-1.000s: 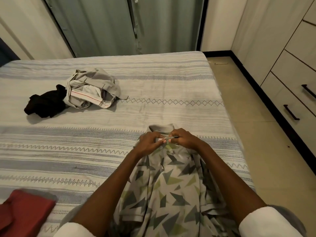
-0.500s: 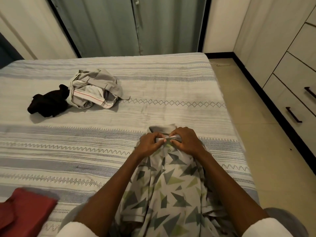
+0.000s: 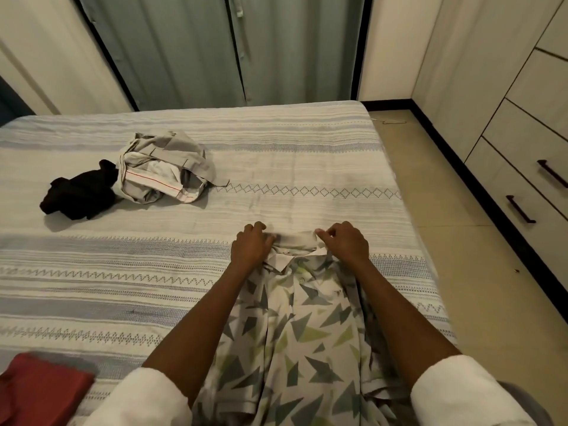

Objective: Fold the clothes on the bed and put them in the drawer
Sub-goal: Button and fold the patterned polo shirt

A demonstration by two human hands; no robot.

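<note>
A white polo shirt (image 3: 295, 333) printed with grey and green triangles lies face up on the striped bed (image 3: 307, 167), collar away from me. My left hand (image 3: 250, 245) grips the left end of the collar. My right hand (image 3: 345, 241) pinches the right end of the collar, fingers curled. The two hands sit apart, with the grey collar band stretched between them. The shirt's lower part hangs out of view at the bottom edge.
A crumpled grey garment (image 3: 163, 170) and a black one (image 3: 81, 195) lie at the far left of the bed. A folded red cloth (image 3: 40, 392) sits at the near left corner. Drawers with dark handles (image 3: 519, 207) line the right wall across a tiled floor strip.
Both hands were together at the middle of the collar; they have moved apart to its two ends, spreading the collar flat.
</note>
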